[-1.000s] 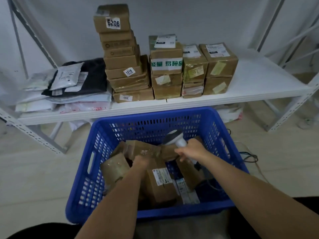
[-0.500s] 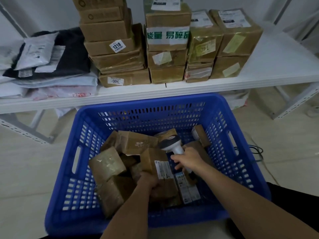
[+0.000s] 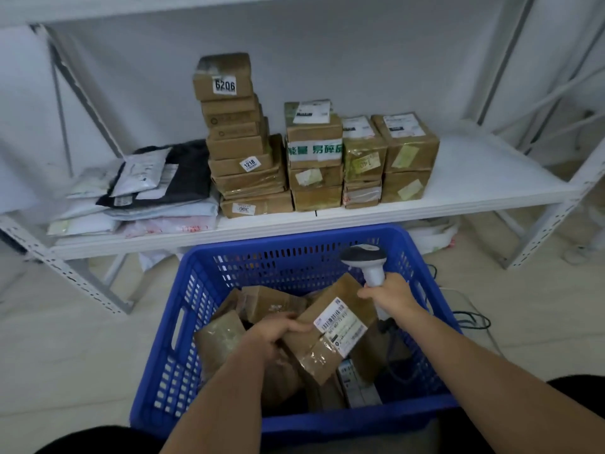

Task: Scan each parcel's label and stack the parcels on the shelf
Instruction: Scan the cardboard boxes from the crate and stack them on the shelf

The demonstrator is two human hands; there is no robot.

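My left hand (image 3: 276,332) grips a brown cardboard parcel (image 3: 314,348) by its left edge and holds it tilted above the blue crate (image 3: 196,290). A white barcode label (image 3: 340,322) on the parcel faces up. My right hand (image 3: 389,294) holds a white handheld scanner (image 3: 365,258) by its handle, just right of the parcel, its dark head raised above the label. Several more brown parcels (image 3: 268,301) lie in the crate under the held one.
A white metal shelf (image 3: 474,178) stands behind the crate. It carries stacked cardboard boxes (image 3: 242,149) in the middle and soft mailer bags (image 3: 140,191) at the left; bare shelf shows at the right. A black cable (image 3: 471,319) lies on the floor right of the crate.
My left hand has lifted the labelled parcel out of the pile and tilted it up. My right hand has raised the scanner higher and to the right. The camera has tipped back up.
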